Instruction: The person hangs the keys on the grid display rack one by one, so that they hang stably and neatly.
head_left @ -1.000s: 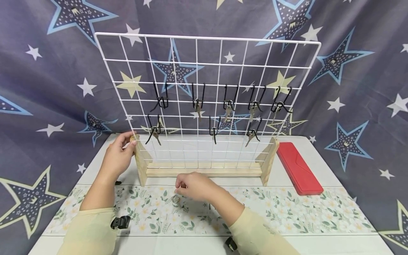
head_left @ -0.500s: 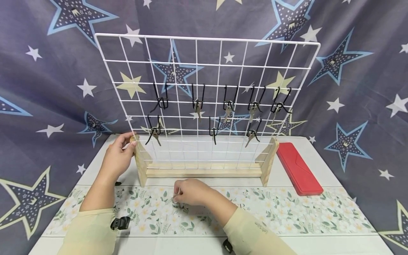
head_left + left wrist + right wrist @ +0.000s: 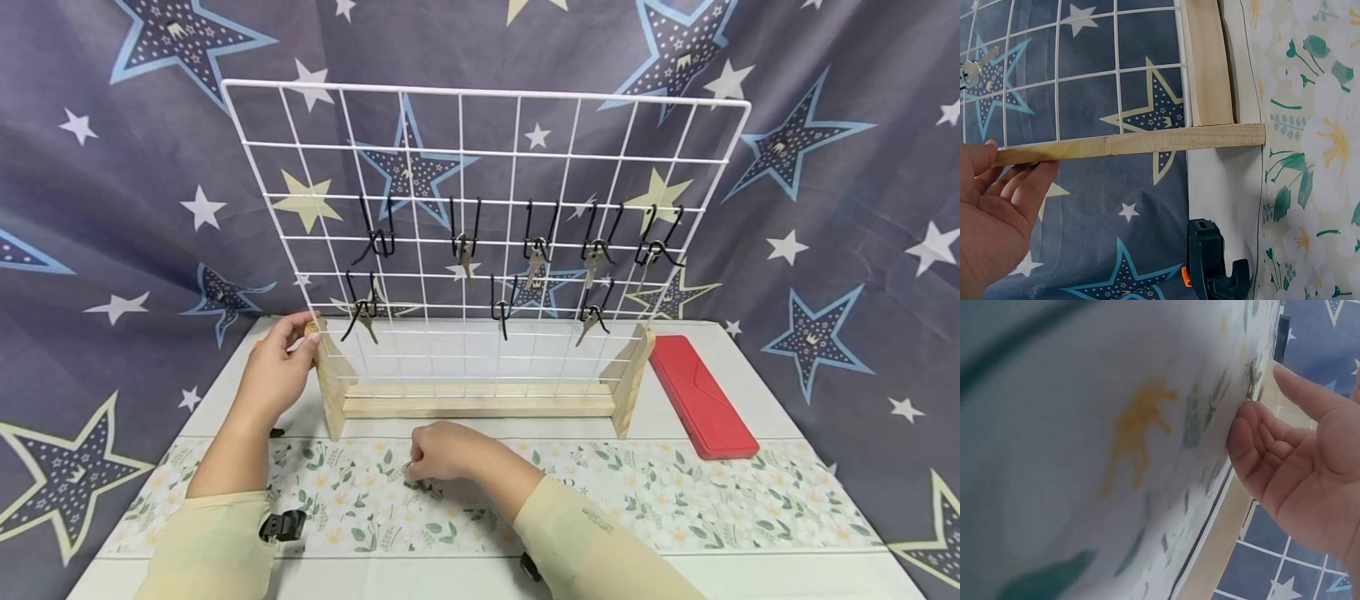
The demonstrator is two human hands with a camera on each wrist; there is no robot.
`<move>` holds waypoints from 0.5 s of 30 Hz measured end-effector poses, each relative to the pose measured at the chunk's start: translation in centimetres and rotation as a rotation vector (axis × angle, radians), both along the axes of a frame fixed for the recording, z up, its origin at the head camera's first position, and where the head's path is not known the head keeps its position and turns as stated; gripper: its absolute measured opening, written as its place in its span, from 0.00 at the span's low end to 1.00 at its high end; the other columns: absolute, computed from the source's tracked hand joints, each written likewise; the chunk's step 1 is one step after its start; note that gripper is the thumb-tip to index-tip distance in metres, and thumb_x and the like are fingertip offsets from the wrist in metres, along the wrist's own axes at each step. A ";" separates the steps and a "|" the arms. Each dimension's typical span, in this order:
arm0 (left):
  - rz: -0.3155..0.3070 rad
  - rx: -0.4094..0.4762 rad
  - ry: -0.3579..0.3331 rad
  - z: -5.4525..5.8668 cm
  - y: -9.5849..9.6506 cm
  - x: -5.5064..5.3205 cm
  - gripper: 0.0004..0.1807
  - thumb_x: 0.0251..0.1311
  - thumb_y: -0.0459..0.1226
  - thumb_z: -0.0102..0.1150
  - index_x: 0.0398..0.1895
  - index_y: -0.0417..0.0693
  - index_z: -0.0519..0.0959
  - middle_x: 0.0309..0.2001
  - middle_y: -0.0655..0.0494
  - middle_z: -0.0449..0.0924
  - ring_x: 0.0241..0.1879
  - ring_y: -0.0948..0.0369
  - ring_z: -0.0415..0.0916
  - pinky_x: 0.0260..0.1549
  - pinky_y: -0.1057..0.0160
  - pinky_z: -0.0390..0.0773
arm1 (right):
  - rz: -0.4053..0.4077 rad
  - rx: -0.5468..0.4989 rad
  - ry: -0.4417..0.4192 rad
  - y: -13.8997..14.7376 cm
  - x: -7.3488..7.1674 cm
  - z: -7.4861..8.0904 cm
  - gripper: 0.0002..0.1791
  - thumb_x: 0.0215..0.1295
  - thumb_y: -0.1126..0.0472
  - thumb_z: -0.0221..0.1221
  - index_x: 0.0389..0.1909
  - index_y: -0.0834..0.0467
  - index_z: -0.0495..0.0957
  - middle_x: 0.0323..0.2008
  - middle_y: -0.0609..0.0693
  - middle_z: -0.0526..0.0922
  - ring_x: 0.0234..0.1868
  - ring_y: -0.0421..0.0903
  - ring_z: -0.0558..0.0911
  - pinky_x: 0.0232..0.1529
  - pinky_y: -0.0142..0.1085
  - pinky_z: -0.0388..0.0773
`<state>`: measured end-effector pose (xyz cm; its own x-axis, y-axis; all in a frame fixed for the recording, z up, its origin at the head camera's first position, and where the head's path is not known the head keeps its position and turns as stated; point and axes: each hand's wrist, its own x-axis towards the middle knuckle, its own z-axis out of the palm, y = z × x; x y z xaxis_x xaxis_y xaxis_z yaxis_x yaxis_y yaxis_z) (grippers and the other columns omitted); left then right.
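Note:
A white wire grid rack (image 3: 487, 154) stands upright in a wooden base (image 3: 480, 407). Black hooks hang on it in two rows, most bearing keys such as the key (image 3: 536, 262); the upper left hook (image 3: 378, 242) shows no key. My left hand (image 3: 276, 367) holds the top of the left wooden side panel (image 3: 1129, 142) between thumb and fingers. Down on the table mat, my right hand (image 3: 450, 452) has curled fingers at a small metal key ring (image 3: 1251, 381), at thumb and index finger. In the head view those fingers mostly hide the ring.
A red case (image 3: 703, 398) lies right of the rack. A floral mat (image 3: 660, 500) runs across the white table. Behind hangs a star-patterned curtain (image 3: 67, 317). Beside the left panel sits a dark clamp-like object (image 3: 1210, 262).
My right hand has lowered onto the key ring on the mat, and its fingers have closed in around it. The left hand stays on the side panel.

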<state>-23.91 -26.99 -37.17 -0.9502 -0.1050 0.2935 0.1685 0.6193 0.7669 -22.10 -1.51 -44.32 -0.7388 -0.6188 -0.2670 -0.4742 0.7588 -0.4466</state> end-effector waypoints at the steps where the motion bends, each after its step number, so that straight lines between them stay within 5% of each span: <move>1: -0.002 0.002 0.000 0.0 0.0 0.0 0.25 0.76 0.45 0.44 0.70 0.45 0.65 0.67 0.39 0.69 0.58 0.41 0.76 0.51 0.63 0.82 | -0.002 0.010 0.002 -0.1 0.0 0.0 0.14 0.62 0.45 0.65 0.36 0.50 0.78 0.31 0.40 0.79 0.29 0.37 0.76 0.30 0.29 0.77; 10: -0.005 0.007 0.000 0.1 0.1 0.0 0.24 0.76 0.44 0.44 0.70 0.45 0.65 0.67 0.38 0.69 0.58 0.41 0.76 0.51 0.62 0.82 | -0.004 0.038 0.072 -0.9 0.3 -0.2 0.15 0.60 0.47 0.66 0.23 0.51 0.74 0.17 0.42 0.73 0.19 0.39 0.70 0.21 0.29 0.71; 15: -0.006 0.003 -0.004 0.0 0.0 0.0 0.25 0.76 0.45 0.44 0.70 0.45 0.64 0.67 0.38 0.69 0.59 0.41 0.75 0.51 0.61 0.82 | -0.006 0.034 0.053 -0.7 0.4 0.0 0.12 0.60 0.50 0.65 0.24 0.51 0.75 0.17 0.44 0.75 0.19 0.40 0.71 0.20 0.30 0.72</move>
<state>-23.89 -26.96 -37.14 -0.9519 -0.1007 0.2893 0.1688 0.6156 0.7697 -21.73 -2.19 -44.37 -0.7559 -0.6058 -0.2481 -0.4923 0.7759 -0.3945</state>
